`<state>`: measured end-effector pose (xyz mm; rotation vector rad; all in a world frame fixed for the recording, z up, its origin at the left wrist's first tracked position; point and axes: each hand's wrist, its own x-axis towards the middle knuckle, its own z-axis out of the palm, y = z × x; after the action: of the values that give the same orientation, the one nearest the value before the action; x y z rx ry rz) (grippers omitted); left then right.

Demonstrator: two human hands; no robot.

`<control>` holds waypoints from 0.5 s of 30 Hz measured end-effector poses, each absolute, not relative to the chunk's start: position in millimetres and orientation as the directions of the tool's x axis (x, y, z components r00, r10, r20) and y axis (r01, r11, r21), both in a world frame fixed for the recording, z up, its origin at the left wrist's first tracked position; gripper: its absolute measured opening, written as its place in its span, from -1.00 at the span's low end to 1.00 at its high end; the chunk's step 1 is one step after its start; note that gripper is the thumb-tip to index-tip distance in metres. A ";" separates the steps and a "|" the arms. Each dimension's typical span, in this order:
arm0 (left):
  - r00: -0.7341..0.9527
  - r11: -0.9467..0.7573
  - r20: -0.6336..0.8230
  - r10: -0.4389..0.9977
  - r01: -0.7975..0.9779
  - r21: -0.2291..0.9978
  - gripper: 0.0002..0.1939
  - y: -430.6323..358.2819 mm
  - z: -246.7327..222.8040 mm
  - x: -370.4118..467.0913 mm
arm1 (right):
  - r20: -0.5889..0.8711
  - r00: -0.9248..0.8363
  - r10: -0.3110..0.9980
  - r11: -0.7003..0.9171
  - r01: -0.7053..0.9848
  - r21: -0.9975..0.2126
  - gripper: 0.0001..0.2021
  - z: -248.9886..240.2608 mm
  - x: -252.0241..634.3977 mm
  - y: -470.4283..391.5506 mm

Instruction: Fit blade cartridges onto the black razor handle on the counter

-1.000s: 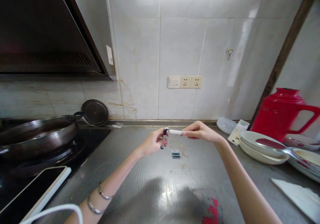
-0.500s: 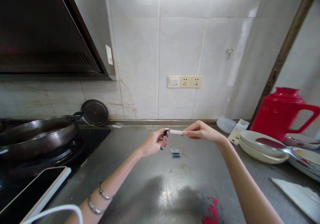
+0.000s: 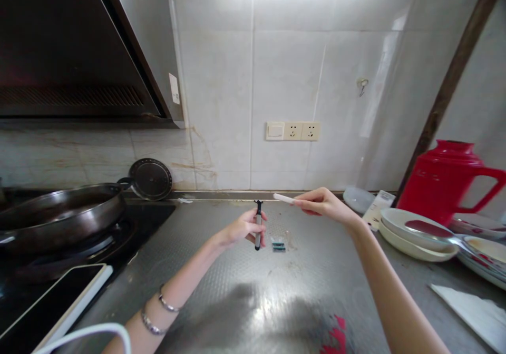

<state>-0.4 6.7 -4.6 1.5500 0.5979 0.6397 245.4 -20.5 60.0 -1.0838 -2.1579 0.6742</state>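
My left hand is closed round a slim grey-and-black razor handle, held upright with its small forked black head on top. To the right, my right hand pinches a slim white stick by one end. The stick's free end points left towards the razor head, with a gap between them. Below and right of the razor handle, two small dark teal pieces lie on the metal counter, seemingly with clear plastic; they are too small to name surely.
At left, a steel pan sits on the stove, with a phone-like device and white cable nearer me. At right stand a red thermos jug, stacked bowls and a white cloth or paper. Wall sockets are behind.
The white stick has moved up and away from the razor head, leaving a gap. The razor handle has turned more upright and shows more of its length.
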 end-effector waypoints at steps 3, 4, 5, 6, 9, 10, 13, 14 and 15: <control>0.713 -0.020 0.049 0.699 -0.049 0.999 -0.74 10.4 -7.1 0.2 | 0.311 -0.472 0.825 0.547 0.529 -0.649 -0.54 58.3 240.9 -18.6; 0.712 -0.005 0.057 0.700 -0.074 0.997 -0.72 12.2 -8.7 0.6 | 0.299 -0.477 0.826 0.544 0.537 -0.645 -0.53 57.7 240.0 -18.1; 0.712 0.007 0.067 0.699 -0.101 0.995 -0.69 13.8 -10.5 1.3 | 0.285 -0.483 0.828 0.539 0.545 -0.642 -0.53 57.2 239.5 -17.6; 0.710 0.019 0.079 0.699 -0.130 0.991 -0.68 15.0 -12.3 2.1 | 0.271 -0.487 0.830 0.534 0.551 -0.642 -0.52 56.8 239.3 -17.3; 0.697 0.050 0.111 0.708 -0.206 0.977 -0.67 14.3 -16.6 6.4 | 0.253 -0.497 0.830 0.530 0.564 -0.633 -0.51 56.8 239.9 -17.6; 0.689 0.061 0.116 0.716 -0.226 0.972 -0.68 12.4 -17.5 8.5 | 0.256 -0.492 0.832 0.530 0.568 -0.630 -0.51 57.2 240.1 -18.0; 0.661 0.098 0.124 0.740 -0.289 0.952 -0.71 2.9 -19.2 16.0 | 0.289 -0.467 0.836 0.535 0.573 -0.620 -0.51 58.6 238.8 -19.6; 0.652 0.110 0.131 0.747 -0.315 0.943 -0.72 -0.5 -19.7 18.5 | 0.304 -0.459 0.835 0.539 0.572 -0.618 -0.52 58.8 237.5 -19.9; 0.643 0.118 0.139 0.753 -0.340 0.933 -0.73 -3.8 -20.0 20.7 | 0.314 -0.456 0.832 0.544 0.569 -0.617 -0.52 58.7 235.8 -20.0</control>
<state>20.7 -3.8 -20.0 1.2052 0.4179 0.8342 235.8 -20.0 58.7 -1.1256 -2.1872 0.5777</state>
